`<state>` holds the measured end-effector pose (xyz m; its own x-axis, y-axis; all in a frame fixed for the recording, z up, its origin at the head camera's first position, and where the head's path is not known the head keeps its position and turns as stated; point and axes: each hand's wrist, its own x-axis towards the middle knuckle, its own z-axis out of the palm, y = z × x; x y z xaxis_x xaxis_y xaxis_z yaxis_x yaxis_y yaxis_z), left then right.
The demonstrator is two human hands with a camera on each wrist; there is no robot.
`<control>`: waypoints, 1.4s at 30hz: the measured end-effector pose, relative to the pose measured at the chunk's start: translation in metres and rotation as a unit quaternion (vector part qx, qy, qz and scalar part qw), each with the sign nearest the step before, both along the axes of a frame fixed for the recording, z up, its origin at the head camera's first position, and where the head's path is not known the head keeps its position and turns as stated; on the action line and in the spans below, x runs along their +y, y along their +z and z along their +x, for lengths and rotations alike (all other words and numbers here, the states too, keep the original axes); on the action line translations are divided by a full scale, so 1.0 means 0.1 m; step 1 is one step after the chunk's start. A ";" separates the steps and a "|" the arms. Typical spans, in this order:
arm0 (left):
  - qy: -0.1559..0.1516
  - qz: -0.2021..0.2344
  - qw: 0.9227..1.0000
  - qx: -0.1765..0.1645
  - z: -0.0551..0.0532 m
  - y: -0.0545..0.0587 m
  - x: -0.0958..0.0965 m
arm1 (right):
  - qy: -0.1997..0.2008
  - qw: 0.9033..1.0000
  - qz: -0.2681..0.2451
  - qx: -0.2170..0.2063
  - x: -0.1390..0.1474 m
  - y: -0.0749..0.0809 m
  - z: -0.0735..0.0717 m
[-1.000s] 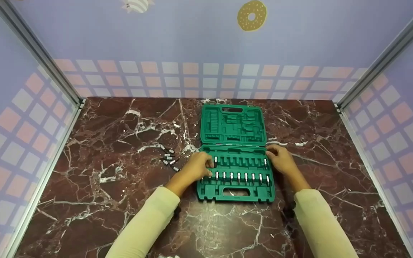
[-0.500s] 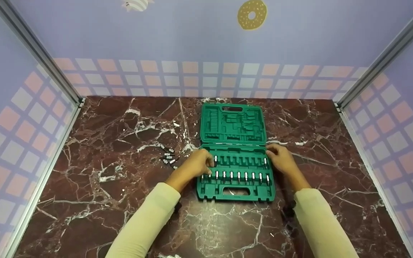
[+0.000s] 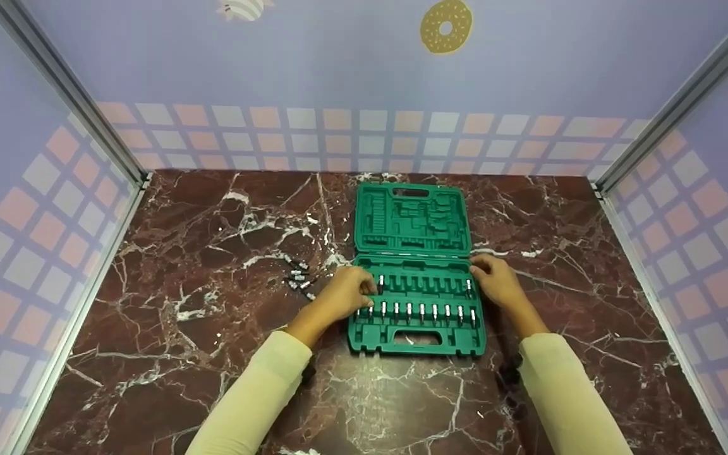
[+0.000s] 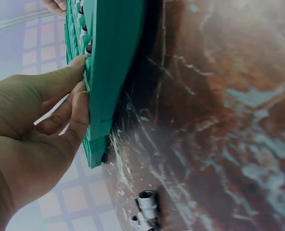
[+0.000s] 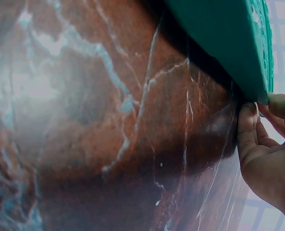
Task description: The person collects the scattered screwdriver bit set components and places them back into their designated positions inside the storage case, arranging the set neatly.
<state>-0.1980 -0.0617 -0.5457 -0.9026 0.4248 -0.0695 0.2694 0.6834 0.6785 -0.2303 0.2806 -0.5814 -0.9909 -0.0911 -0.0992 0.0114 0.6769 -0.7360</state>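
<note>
Green socket case pinched in right hand, left hand half-curled, hold unclear: apparently seating bit sockets, straight alignment needed next!

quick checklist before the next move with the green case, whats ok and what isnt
1. Hinged green plastic case open: ok, lid folded back.
2. Case steadied: ok, the right hand touches its right edge.
3. Left hand holding a piece at the case's left end: cannot tell.
4. Front row of silver metal bits seated: ok where visible; left end partly hidden.
5. Back row filled: not ok, empty slots between two visible bits.
6. Small silver-and-black metal pieces packed: not ok, loose on the brown marble-patterned tabletop.
</note>
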 end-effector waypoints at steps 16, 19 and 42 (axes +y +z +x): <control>0.112 0.113 0.987 0.024 -0.05 0.14 -0.41 | 0.004 1.000 0.008 0.005 0.00 0.00 -0.01; 0.136 0.120 0.983 0.038 -0.09 0.18 -0.52 | 0.004 1.000 0.011 0.001 0.00 0.01 0.00; 0.316 0.076 0.944 0.061 -0.31 0.00 -1.15 | 0.001 1.000 0.010 -0.009 0.00 0.00 -0.02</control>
